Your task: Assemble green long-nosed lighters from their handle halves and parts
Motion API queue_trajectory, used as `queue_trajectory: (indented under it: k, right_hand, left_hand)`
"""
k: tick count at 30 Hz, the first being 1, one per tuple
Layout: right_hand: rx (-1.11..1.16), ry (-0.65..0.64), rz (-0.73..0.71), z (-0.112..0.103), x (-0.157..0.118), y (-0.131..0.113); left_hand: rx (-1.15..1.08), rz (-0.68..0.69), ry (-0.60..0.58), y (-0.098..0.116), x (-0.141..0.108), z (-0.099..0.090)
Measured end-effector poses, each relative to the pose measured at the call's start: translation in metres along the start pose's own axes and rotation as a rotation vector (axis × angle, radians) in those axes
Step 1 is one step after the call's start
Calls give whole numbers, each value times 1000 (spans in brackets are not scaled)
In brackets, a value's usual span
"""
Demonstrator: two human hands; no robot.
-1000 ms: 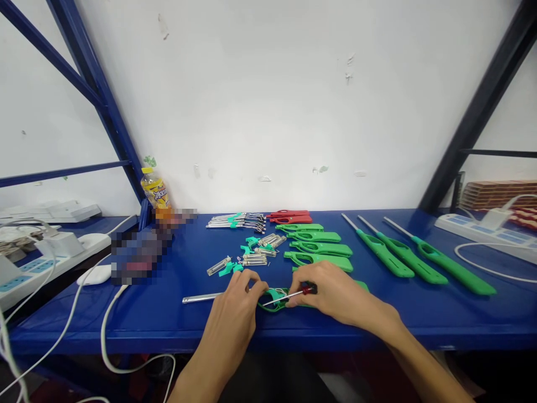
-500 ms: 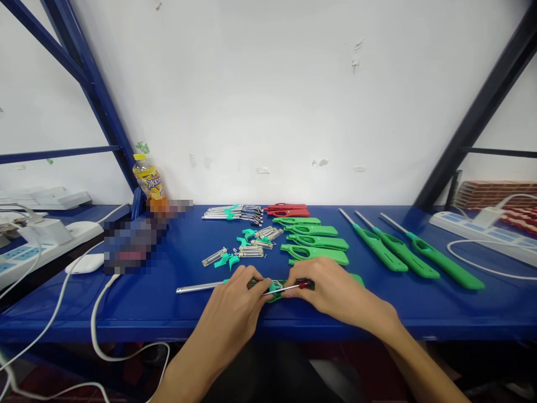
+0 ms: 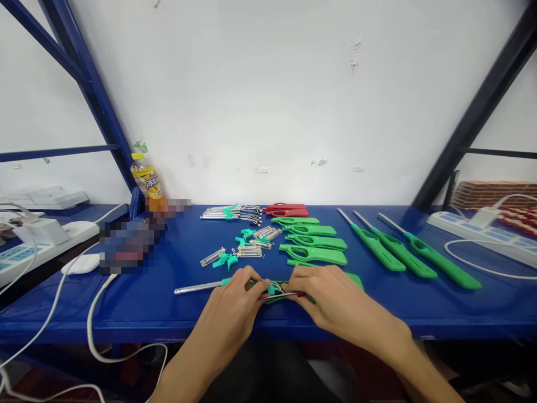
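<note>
Near the table's front edge, a green long-nose lighter (image 3: 197, 288) lies sideways with its metal tube pointing left and its handle under both hands. My left hand (image 3: 237, 296) is closed, thumb and fingers pinching the lighter where the tube meets the handle. In my right hand (image 3: 325, 291), a screwdriver (image 3: 279, 296) with a thin metal shaft is held low across the lighter's inner parts; its dark red grip is mostly hidden by the fingers. Thin wires and a teal piece (image 3: 272, 289) show between the hands. The screwdriver's tip is hidden by the left fingers.
Behind the hands lie clear fuel tanks with teal triggers (image 3: 249, 253), metal tubes with wires (image 3: 230, 212), green handle shells (image 3: 319, 254) and red shells (image 3: 287, 210). Three tubed lighters (image 3: 380, 249) lie right. A drink bottle (image 3: 149, 182), power strips (image 3: 482, 235) and white cables (image 3: 90, 313) flank them.
My right hand has lowered slightly toward the lighter, and the screwdriver has shifted left and down, its grip now more covered. My left hand keeps its hold on the lighter.
</note>
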State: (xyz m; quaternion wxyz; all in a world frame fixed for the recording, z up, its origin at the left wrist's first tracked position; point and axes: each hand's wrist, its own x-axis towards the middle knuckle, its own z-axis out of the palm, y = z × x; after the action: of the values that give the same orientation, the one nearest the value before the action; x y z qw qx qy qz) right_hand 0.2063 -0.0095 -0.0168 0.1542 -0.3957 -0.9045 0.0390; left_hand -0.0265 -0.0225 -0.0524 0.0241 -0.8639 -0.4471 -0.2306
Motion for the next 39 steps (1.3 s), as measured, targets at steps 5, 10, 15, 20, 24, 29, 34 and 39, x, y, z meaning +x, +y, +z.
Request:
queue_trajectory:
  k: [5,10,15,20,24,29,34,39]
  right_hand:
    - [33,11,16,8,1,-1]
    - [-66,51,38,17,-8,-8]
    - [65,148,88,31,-14,-6]
    - [47,164,126,39,-19,-5]
    - [29,170,138,42,-20,-6]
    - [-15,214,145,47,-21,-3]
    - [-1,227,151,49,-22,-2]
    - [39,198,170,44,-20,-4]
  left_hand:
    - [61,47,-5,-4,-6,0]
    - [60,87,16,-13,-8,1]
    - [49,99,132,-33,-10,-13]
    - [-9,-54,113,-44,-22,-20]
    - [-97,-92,85,-46,-28,-16]
    - [-156,-71,58,-43,-26,-16]
    - [-94,-8,46,-41,-24,-18]
    - [-24,47,45,-43,-22,-20]
